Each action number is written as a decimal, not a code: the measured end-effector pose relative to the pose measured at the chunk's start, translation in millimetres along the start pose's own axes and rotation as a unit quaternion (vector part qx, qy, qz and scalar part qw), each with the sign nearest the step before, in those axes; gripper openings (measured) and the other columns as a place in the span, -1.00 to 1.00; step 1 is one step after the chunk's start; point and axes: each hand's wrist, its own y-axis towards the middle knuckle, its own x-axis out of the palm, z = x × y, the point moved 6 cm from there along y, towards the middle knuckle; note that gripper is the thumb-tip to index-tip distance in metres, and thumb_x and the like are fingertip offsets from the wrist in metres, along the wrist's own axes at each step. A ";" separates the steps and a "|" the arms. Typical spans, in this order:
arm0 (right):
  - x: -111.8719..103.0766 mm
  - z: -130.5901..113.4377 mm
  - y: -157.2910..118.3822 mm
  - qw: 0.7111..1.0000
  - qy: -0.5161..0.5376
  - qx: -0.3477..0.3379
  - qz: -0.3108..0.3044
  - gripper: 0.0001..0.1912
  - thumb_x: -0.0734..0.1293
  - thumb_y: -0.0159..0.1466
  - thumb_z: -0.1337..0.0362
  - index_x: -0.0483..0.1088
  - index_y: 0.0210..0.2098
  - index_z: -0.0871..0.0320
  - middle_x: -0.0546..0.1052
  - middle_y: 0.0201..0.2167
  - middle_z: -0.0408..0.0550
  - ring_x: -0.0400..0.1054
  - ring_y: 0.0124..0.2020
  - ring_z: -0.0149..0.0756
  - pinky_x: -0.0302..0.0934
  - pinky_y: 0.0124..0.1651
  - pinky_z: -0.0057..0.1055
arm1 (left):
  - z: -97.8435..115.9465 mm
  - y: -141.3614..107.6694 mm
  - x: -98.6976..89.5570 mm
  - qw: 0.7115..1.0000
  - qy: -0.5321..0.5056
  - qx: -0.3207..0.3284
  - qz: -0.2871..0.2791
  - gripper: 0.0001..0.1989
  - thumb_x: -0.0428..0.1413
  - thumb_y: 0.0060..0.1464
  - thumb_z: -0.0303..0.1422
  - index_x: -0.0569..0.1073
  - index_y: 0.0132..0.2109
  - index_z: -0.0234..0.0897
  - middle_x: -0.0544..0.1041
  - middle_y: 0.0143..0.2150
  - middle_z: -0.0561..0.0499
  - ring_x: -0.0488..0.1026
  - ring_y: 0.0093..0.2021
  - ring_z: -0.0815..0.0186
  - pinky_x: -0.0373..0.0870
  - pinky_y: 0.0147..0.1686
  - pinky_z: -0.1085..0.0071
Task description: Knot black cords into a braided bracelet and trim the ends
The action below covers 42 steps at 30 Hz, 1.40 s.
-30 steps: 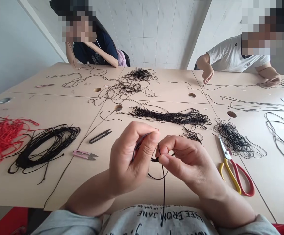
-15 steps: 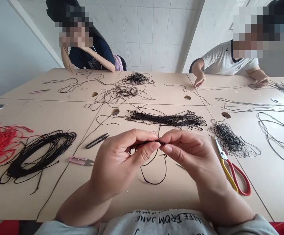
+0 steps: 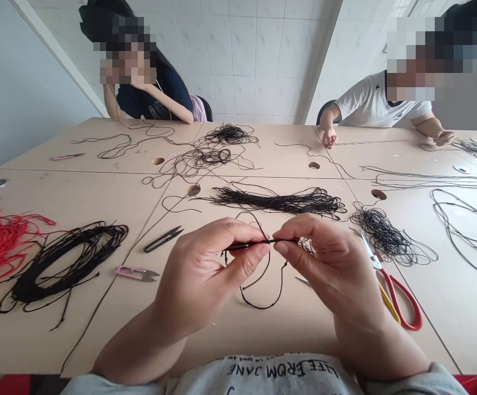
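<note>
My left hand [image 3: 209, 269] and my right hand [image 3: 329, 258] are raised over the table, facing each other. Between their fingertips, both pinch a short, taut length of thin black cord [image 3: 259, 243]. A loop of the same cord [image 3: 261, 293] hangs below the hands, nearly reaching the tabletop. A small dark tangle of strands [image 3: 306, 247] shows behind my right fingers. The cord's join, if any, is hidden by my fingers.
Nearby on the wooden table [image 3: 230, 334] lie black thread snips [image 3: 163, 239], pink snips [image 3: 136, 272], red-handled scissors [image 3: 401, 304], a black cord coil [image 3: 61, 263], red cords [image 3: 4, 247] and black bundles [image 3: 277, 201]. Two co-workers [image 3: 370, 101] sit opposite.
My hands have turned from a tight pinch at the cord into a level hold, with the cord stretched sideways between them. The hanging loop has grown wider. The view has shifted slightly.
</note>
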 end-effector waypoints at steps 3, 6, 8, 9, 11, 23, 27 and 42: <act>1.8 -4.3 -1.4 0.999 -0.003 -0.030 -0.016 -0.91 0.41 0.33 0.43 0.48 -0.28 0.13 0.58 -0.38 -0.23 0.44 -0.34 -0.50 0.32 -0.25 -0.54 | -0.2 2.0 2.0 1.000 -0.013 0.001 -0.014 -0.87 0.23 0.18 -0.54 0.54 -0.26 -0.19 0.55 -0.38 0.21 0.46 -0.38 0.55 0.40 -0.33 0.69; 2.5 -5.5 -2.9 0.998 -0.031 -0.050 -0.018 -0.91 0.39 0.35 0.44 0.46 -0.26 0.13 0.57 -0.37 -0.24 0.44 -0.32 -0.52 0.31 -0.24 -0.57 | -4.0 2.7 2.6 0.999 -0.037 -0.011 -0.019 -0.84 0.20 0.19 -0.56 0.51 -0.30 -0.21 0.51 -0.41 0.21 0.41 -0.39 0.54 0.37 -0.35 0.67; 1.2 -4.6 -3.1 0.997 -0.061 -0.050 -0.004 -0.93 0.43 0.34 0.39 0.45 -0.23 0.13 0.58 -0.33 -0.23 0.45 -0.28 -0.51 0.32 -0.19 -0.58 | -7.5 2.5 1.2 0.998 -0.062 -0.027 -0.012 -0.84 0.18 0.20 -0.56 0.51 -0.30 -0.20 0.51 -0.39 0.21 0.42 -0.37 0.53 0.37 -0.33 0.65; 1.5 -3.5 -2.8 0.997 -0.066 -0.046 -0.004 -0.91 0.45 0.32 0.35 0.46 -0.21 0.14 0.59 -0.31 -0.21 0.46 -0.25 -0.50 0.32 -0.17 -0.58 | -9.3 2.3 0.2 0.996 -0.078 -0.036 -0.006 -0.84 0.18 0.21 -0.56 0.51 -0.30 -0.20 0.52 -0.37 0.20 0.43 -0.34 0.52 0.37 -0.31 0.64; 5.9 0.0 -1.8 0.999 -0.032 -0.022 -0.032 -0.86 0.48 0.31 0.28 0.47 -0.20 0.16 0.60 -0.31 -0.20 0.47 -0.26 -0.49 0.33 -0.18 -0.59 | -12.2 1.8 -0.2 0.992 -0.110 -0.053 -0.003 -0.84 0.19 0.22 -0.54 0.52 -0.29 -0.18 0.54 -0.34 0.19 0.43 -0.31 0.50 0.37 -0.28 0.61; 22.6 3.8 -2.9 0.988 0.098 0.022 -0.119 -0.77 0.45 0.33 0.30 0.38 -0.42 0.18 0.41 -0.54 -0.28 0.26 -0.48 -0.56 0.17 -0.38 -0.64 | -30.3 -3.2 6.1 0.953 -0.276 -0.128 0.008 -0.87 0.25 0.25 -0.39 0.55 -0.32 -0.19 0.49 -0.39 0.16 0.37 -0.36 0.48 0.33 -0.32 0.59; 25.1 1.4 -3.4 0.986 0.096 0.009 -0.137 -0.75 0.45 0.34 0.28 0.37 -0.42 0.19 0.42 -0.52 -0.27 0.27 -0.49 -0.56 0.19 -0.37 -0.64 | -32.6 -2.0 14.2 0.927 -0.332 -0.171 -0.030 -0.82 0.26 0.22 -0.36 0.54 -0.38 -0.23 0.49 -0.42 0.13 0.38 -0.40 0.46 0.35 -0.36 0.56; 3.3 1.2 3.5 0.969 -0.145 -0.191 -0.064 -0.79 0.26 0.42 0.50 0.49 -0.05 0.22 0.44 0.22 0.20 0.52 -0.06 -0.34 0.44 -0.03 -0.40 | -10.6 4.3 19.0 0.966 -0.138 -0.139 -0.170 -0.83 0.13 0.10 -0.51 0.43 -0.45 -0.24 0.34 -0.54 0.18 0.19 -0.51 0.47 0.15 -0.52 0.51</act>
